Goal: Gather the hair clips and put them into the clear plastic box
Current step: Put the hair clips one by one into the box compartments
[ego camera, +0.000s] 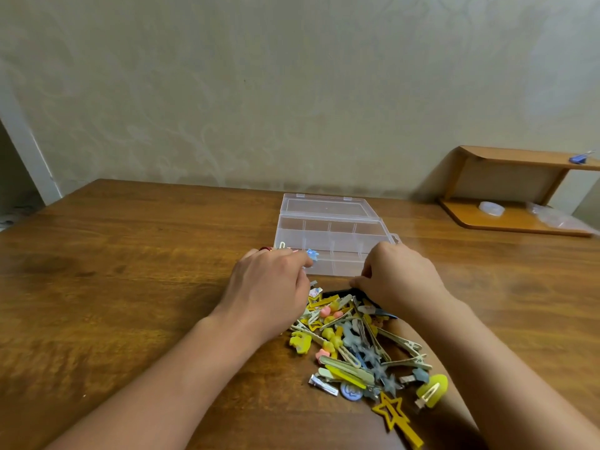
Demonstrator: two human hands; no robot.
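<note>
Clips half-sorted, box open

Hair clips (pixel 357 349) sit in a mixed pile on the wooden worktop (pixel 130 287), lower centre of frame, just below the clear plastic box (pixel 331 235). Box is at mid-frame, lid flipped back, divided compartments mostly bare; a pale clip shows in its left compartment.

Left hand (pixel 269 287) at the box's lower-left corner, fingers curled, pinching a small blue star clip (pixel 312 254). Right hand (pixel 399 277) at the pile's upper edge, fingers curled onto a dark clip (pixel 341 291); hold itself is hidden, cannot tell if it grips.

Handling, as judged: clips are light, stiff metal and plastic, thin, and tangle together, so lifting one may drag others. Flat snap clips look slippery against the wood; pinch by the edges or the decorated end. Star and charm tops could snap off if squeezed hard. Box looks light and may slide if bumped.
</note>
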